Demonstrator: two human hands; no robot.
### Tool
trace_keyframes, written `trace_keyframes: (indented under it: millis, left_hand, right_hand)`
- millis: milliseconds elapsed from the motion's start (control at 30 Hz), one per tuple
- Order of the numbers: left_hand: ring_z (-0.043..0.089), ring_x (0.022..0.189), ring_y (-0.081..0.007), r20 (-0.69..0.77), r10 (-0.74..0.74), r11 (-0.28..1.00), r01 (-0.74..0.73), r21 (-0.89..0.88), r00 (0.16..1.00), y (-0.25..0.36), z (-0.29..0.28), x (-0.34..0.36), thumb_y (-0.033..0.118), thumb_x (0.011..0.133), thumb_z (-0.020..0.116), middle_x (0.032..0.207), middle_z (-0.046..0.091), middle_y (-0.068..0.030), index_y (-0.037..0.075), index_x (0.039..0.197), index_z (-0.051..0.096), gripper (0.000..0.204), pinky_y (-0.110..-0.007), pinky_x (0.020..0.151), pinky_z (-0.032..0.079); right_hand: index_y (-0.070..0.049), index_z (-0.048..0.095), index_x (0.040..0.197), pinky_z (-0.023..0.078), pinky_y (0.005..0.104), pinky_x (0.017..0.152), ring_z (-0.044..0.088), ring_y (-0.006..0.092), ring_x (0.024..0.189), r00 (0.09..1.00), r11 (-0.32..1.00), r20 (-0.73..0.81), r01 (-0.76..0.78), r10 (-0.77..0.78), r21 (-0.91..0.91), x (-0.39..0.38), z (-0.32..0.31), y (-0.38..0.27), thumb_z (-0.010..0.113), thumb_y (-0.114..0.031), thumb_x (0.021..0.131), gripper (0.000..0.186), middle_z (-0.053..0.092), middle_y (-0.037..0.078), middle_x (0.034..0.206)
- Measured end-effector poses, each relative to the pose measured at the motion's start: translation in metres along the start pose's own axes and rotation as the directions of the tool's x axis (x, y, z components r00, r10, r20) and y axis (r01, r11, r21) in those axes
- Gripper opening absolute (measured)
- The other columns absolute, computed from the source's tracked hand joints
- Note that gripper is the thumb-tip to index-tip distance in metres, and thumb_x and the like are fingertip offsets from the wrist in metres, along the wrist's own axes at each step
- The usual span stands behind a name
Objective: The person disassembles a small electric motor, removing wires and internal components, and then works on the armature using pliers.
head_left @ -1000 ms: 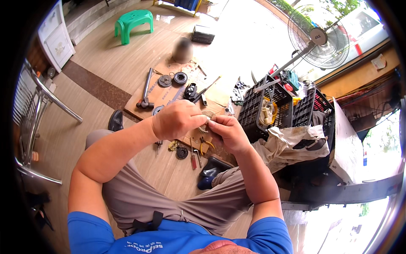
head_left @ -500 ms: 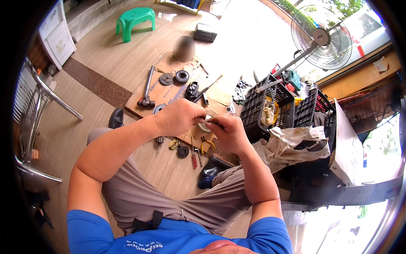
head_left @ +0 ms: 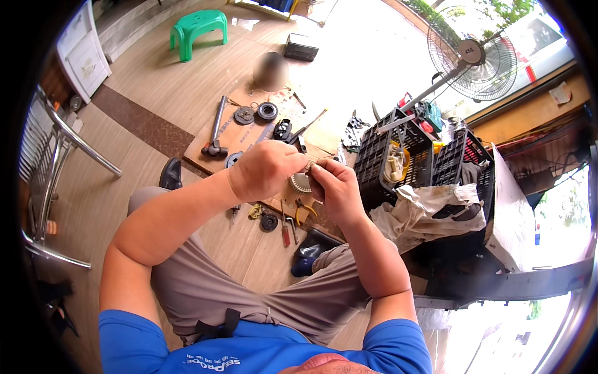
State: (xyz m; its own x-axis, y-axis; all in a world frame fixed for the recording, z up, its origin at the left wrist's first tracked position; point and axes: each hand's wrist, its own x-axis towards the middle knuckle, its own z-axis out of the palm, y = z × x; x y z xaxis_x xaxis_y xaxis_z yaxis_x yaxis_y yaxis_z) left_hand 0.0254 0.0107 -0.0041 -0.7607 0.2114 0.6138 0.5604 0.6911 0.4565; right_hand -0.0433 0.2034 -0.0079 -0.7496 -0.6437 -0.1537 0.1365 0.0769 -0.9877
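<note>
Where the right hand [head_left: 338, 188] curls, a ridged round part [head_left: 299, 183] shows.

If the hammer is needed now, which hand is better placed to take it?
Probably the left hand: the hammer lies on the cardboard to its left, and the right hand is farther. Both look occupied.

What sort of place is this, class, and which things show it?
Probably a repair workshop: a long-handled metal hammer and a round grey metal disc lie on flat brown cardboard, with yellow-handled pliers nearby.
</note>
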Motion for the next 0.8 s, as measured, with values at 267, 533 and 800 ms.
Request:
trace_keyframes:
  millis: [267, 533, 800]
  left_hand:
    - [0.065, 0.067, -0.024, -0.108, 0.092, 0.996, -0.089, 0.026, 0.99, -0.001, 0.006, -0.001, 0.008, 0.088, 0.063, 0.073, 0.065, -0.0103, 0.0, 0.095, 0.066, 0.012, -0.033, 0.061, 0.051]
    - [0.058, 0.06, -0.0068, 0.527, -0.475, 0.288, 0.691, -0.663, 0.704, 0.005, -0.005, 0.006, 0.019, 0.101, 0.055, 0.069, 0.062, -0.0008, 0.0, 0.094, 0.063, 0.023, -0.021, 0.056, 0.046]
    - [0.056, 0.06, -0.0053, 0.446, -0.535, 0.393, 0.679, -0.62, 0.717, 0.01, -0.002, 0.009, 0.014, 0.1, 0.055, 0.068, 0.06, -0.0005, -0.001, 0.092, 0.064, 0.02, -0.021, 0.055, 0.045]
  right_hand:
    - [0.002, 0.062, 0.089, 0.045, 0.0274, 0.056, 0.057, 0.0174, 0.061, 0.785, 0.654, 0.051, 0.548, -0.617, -0.521, -0.002, -0.001, 0.003, 0.063, -0.004, 0.091, 0.005, 0.06, 0.008, 0.072]
    - [0.0, 0.062, 0.097, 0.051, 0.0377, 0.063, 0.063, 0.0337, 0.073, 0.549, 0.191, 0.286, 0.654, -0.785, -0.731, -0.004, -0.003, -0.011, 0.066, 0.003, 0.082, 0.016, 0.064, 0.015, 0.088]
    - [0.001, 0.065, 0.09, 0.048, 0.0299, 0.061, 0.061, 0.0227, 0.065, 0.728, 0.55, 0.056, 0.564, -0.684, -0.616, -0.005, 0.006, -0.01, 0.064, 0.0, 0.088, 0.003, 0.063, 0.011, 0.077]
